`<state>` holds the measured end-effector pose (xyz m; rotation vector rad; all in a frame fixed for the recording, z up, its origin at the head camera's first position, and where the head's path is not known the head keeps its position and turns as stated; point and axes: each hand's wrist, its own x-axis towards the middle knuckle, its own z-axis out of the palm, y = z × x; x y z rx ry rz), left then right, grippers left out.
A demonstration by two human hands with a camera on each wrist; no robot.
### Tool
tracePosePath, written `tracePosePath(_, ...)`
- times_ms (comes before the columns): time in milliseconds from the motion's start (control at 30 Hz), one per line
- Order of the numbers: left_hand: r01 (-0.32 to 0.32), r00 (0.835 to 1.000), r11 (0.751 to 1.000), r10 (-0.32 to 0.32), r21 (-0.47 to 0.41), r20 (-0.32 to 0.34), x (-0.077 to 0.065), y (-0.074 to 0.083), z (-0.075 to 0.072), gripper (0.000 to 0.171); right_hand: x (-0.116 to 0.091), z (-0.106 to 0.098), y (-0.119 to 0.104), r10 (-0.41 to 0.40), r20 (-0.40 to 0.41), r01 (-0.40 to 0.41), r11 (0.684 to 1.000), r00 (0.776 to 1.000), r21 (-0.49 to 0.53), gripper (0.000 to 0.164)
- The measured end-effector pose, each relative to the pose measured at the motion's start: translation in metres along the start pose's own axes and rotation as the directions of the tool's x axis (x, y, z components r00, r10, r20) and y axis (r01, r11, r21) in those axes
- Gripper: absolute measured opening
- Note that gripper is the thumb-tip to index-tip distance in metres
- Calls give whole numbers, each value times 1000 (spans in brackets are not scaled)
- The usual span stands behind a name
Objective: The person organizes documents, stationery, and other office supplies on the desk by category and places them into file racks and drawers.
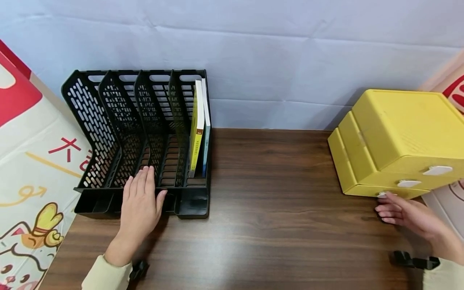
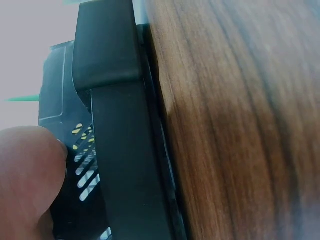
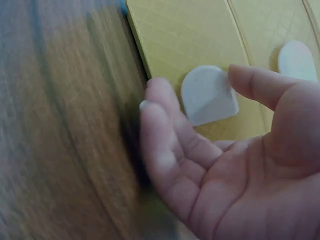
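Observation:
My left hand (image 1: 139, 203) lies flat over the front trays of a black desktop file organizer (image 1: 192, 203), its fingers extended toward the compartments. In the left wrist view a thumb (image 2: 30, 170) shows beside the organizer's black front wall (image 2: 125, 150). At far right, my right hand (image 1: 413, 215) holds the white pull tab (image 3: 210, 95) of the lowest drawer in a yellow three-drawer box (image 1: 431, 129). The thumb is at one edge of the tab and bent fingers are at the other.
Two thin books (image 1: 198, 125) stand in the organizer's rightmost slot. Both pieces sit on a dark wooden table (image 1: 268, 209) before a white backdrop (image 1: 261, 56). Printed cartoon sheets (image 1: 36, 181) flank the left side. Two more white pulls mark the upper drawers.

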<state>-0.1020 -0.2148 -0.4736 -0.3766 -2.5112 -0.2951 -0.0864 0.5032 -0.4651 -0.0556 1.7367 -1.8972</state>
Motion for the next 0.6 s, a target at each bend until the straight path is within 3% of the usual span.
tracePosePath(67,-9,1000,1000,9,0,6,0,0,0,66,-5,6,-4,32,-95,-45,989,995,-144,52)
tracePosePath(167,-30,999,1000,30,-3,19,2,-2,-2,70,-15,16,-10,44,-179,-100,942,983,-319,49)
tracePosePath(300,-57,998,998,58,-19,34,6,-5,-6,74,-26,26,-21,10,-154,-75,903,988,-423,51)
tracePosePath(433,-35,997,995,41,-90,68,9,-5,-11,72,-32,38,-33,-20,-126,-46,866,992,-499,53)
tracePosePath(600,-29,993,984,49,-176,106,18,5,-25,68,-31,69,-52,-28,-246,-153,712,969,-685,31)
